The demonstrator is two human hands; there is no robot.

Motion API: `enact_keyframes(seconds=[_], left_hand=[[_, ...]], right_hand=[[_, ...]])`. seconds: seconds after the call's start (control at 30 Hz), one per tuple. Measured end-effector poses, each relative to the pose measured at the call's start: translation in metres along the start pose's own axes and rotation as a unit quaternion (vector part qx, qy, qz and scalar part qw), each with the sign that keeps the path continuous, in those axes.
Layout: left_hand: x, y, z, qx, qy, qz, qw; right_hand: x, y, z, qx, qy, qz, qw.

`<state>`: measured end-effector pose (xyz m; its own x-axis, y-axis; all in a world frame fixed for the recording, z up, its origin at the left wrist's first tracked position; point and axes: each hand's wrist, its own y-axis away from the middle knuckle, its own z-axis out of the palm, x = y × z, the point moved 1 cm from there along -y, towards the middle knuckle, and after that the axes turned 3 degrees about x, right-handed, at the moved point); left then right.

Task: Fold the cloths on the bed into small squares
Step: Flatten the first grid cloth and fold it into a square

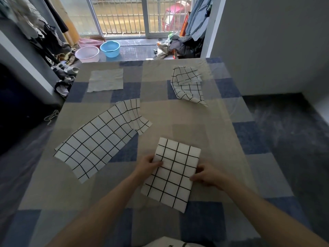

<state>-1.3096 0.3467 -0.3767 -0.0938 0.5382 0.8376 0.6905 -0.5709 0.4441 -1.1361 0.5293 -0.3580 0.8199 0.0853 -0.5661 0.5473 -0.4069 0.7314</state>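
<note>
Head view: a checked cloth, folded to a rectangle, lies on the bed at 6 o'clock. Left hand pinches its 9 o'clock edge; right hand holds its 3 o'clock edge, each grip narrow on fabric, forearms reaching forward. One more fold probably makes the square. Unfolded cloth waits at 9 o'clock, crumpled cloth at 1, plain cloth at 11.

I have 1 view only, from the head camera, wide-angle, looking forward and steeply down along the bed from its near end. The forearms enter from the bottom edge, close to the lens; the barred window lies far ahead at the top.
</note>
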Motion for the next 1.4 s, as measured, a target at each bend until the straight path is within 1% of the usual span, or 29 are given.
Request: enact_keyframes(seconds=[0.07,0.13,0.27,0.4,0.6,0.77,0.97,1.03,1.1,1.23,1.33,1.4], left_hand=[[-0.001,-0.004,0.000,-0.009,0.001,-0.008,1.000],[0.002,-0.006,-0.003,-0.034,-0.011,-0.013,0.999],[0.002,-0.011,-0.010,-0.071,-0.077,0.007,0.994],[-0.007,-0.017,-0.014,-0.041,-0.117,0.016,0.992],[-0.011,-0.015,-0.015,-0.031,-0.137,0.041,0.989],[-0.018,-0.016,-0.013,-0.027,-0.140,0.071,0.987],[-0.024,-0.017,-0.014,-0.008,-0.171,0.135,0.976],[-0.027,-0.016,-0.015,0.008,-0.203,0.167,0.965],[-0.031,-0.016,-0.016,0.023,-0.253,0.199,0.947],[-0.033,-0.010,-0.019,0.006,-0.321,0.230,0.919],[-0.032,-0.008,-0.021,-0.017,-0.336,0.237,0.912],[-0.031,-0.006,-0.021,-0.015,-0.340,0.247,0.907]], right_hand=[[-0.002,-0.004,-0.002,0.006,0.010,-0.024,1.000],[-0.002,-0.007,-0.005,0.029,0.007,-0.044,0.999],[0.003,-0.009,-0.007,0.060,-0.003,-0.074,0.995],[0.008,-0.008,-0.009,0.097,0.009,-0.119,0.988],[0.019,-0.005,-0.005,0.135,0.044,-0.172,0.975],[0.026,0.000,-0.001,0.172,0.099,-0.227,0.953],[0.039,0.003,0.008,0.205,0.179,-0.273,0.923],[0.043,0.005,0.011,0.206,0.189,-0.289,0.916],[0.045,0.007,0.013,0.203,0.174,-0.289,0.919],[0.047,0.008,0.016,0.199,0.159,-0.270,0.929],[0.049,0.009,0.016,0.193,0.149,-0.262,0.934],[0.050,0.008,0.017,0.196,0.147,-0.258,0.935]])
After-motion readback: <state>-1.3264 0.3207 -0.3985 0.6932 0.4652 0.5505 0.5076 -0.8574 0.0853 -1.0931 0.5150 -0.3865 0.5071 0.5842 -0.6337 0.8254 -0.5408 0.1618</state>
